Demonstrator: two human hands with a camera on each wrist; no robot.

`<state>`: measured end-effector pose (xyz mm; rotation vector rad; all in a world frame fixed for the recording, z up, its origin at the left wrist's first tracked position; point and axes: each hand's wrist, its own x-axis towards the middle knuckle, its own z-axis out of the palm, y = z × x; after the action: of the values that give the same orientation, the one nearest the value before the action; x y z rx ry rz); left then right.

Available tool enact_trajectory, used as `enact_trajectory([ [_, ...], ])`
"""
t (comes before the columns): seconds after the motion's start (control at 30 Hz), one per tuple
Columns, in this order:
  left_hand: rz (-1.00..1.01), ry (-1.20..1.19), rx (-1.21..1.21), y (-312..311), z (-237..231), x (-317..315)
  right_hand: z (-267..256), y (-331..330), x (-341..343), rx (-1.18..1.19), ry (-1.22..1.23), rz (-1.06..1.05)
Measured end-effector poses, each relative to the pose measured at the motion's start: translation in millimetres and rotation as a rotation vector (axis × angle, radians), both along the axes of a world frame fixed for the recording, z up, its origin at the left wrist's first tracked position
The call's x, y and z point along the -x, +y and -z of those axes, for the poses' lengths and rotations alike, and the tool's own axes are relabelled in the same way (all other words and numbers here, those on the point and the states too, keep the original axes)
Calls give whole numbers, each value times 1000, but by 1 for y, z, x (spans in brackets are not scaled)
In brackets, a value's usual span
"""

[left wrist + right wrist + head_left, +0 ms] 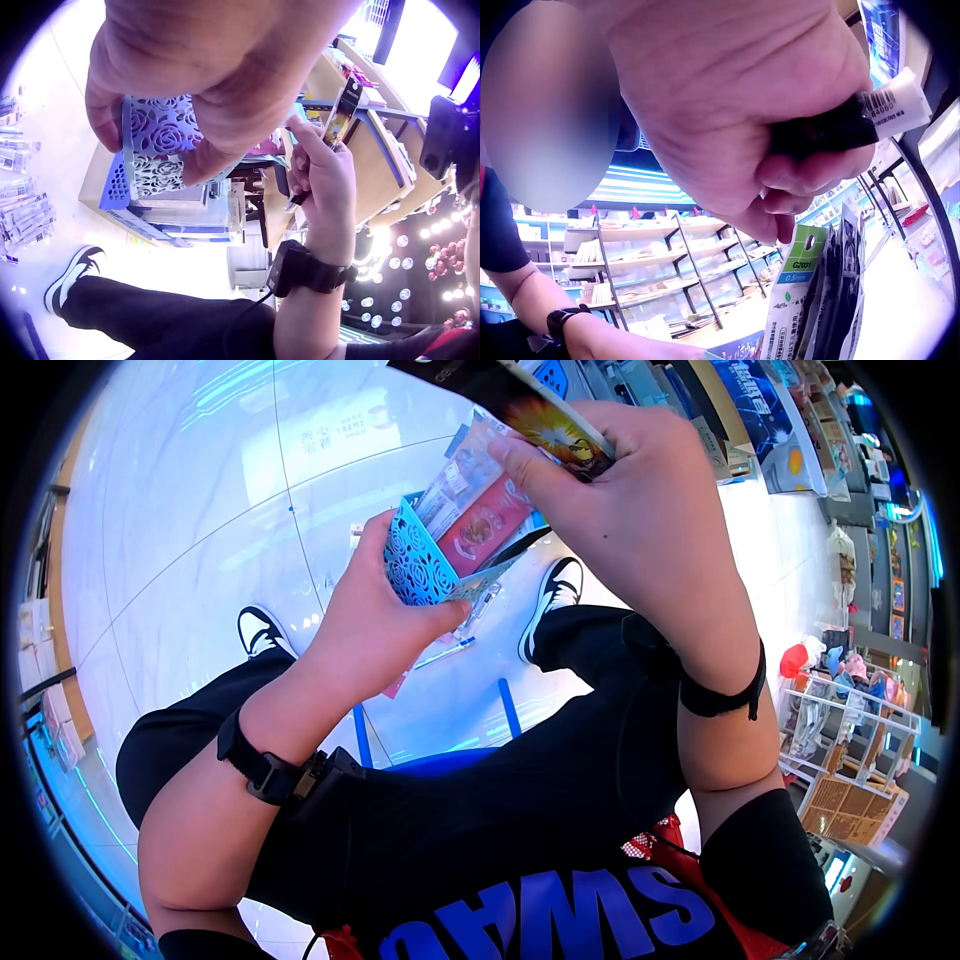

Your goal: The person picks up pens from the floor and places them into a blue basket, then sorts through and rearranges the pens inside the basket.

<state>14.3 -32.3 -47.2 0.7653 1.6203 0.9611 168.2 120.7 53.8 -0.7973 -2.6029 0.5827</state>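
Note:
The left hand (375, 615) grips a light blue box (418, 560) with a cut-out rose pattern, its thumb on one wall. Upright in the box stand clear and pink packets (487, 520). The right hand (640, 500) is above the box and pinches a dark packet with a yellow burst picture (550, 425). In the left wrist view the left hand (202, 82) holds the rose-patterned box (161, 142). The right wrist view shows the right hand (742, 112) curled round a dark item with a barcode label (900, 105); below its fingers are packets with a green header (802, 251).
Shelves with goods (790, 420) run along the right, and a white wire rack (850, 710) stands at lower right. Clear packets (22, 210) lie at the left of the left wrist view. Blue stool legs (510, 708) and the person's shoes (556, 595) are on the pale floor.

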Motion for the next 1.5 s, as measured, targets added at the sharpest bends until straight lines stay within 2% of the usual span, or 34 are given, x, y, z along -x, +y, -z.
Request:
enact_trajectory([
  [0.2,20,25,-42,-2,11,-1,2,-2,2,-95,-29,-36],
  [0.4,14,-20,-60,-2,3,-1,-1,-2,3,-15,-69,9],
  [0.43,18,-73,-7,0,2,1,0,-2,2,-15,-69,9],
  [0.5,22,-126,47,1,0,2,2,-2,4,-68,39,11],
  [0.63,22,-77,46,3,-8,3,-34,-29,16,-72,30,117],
  [0.7,14,-88,78,3,-7,4,-44,-17,6,383,155,19],
  [0.73,14,-71,50,2,0,5,-41,-12,1,383,154,18],
  [0.8,13,-55,23,1,11,8,-30,2,-9,350,55,-138],
  [0.83,14,-51,17,1,15,9,-29,12,-12,660,127,-152],
  [0.87,16,-47,10,1,17,10,-24,11,-12,659,127,-152],
  [0.93,10,-39,19,1,19,11,-12,8,-12,362,70,-160],
  [0.97,4,-30,28,1,19,11,-17,7,-12,435,-24,-182],
  [1.1,-4,-14,45,1,21,13,-17,7,-12,411,-166,-154],
  [1.17,-26,-80,20,0,22,14,-17,6,-13,379,-231,-164],
  [1.2,-25,-81,20,1,22,14,-14,8,-14,379,-231,-164],
  [1.27,-29,-81,31,1,22,13,-6,13,-17,217,-198,-240],
  [1.4,-29,-85,17,-1,23,14,-4,16,-14,171,-210,-254],
  [1.5,-28,-86,28,0,21,13,-3,17,-13,218,-109,-228],
])
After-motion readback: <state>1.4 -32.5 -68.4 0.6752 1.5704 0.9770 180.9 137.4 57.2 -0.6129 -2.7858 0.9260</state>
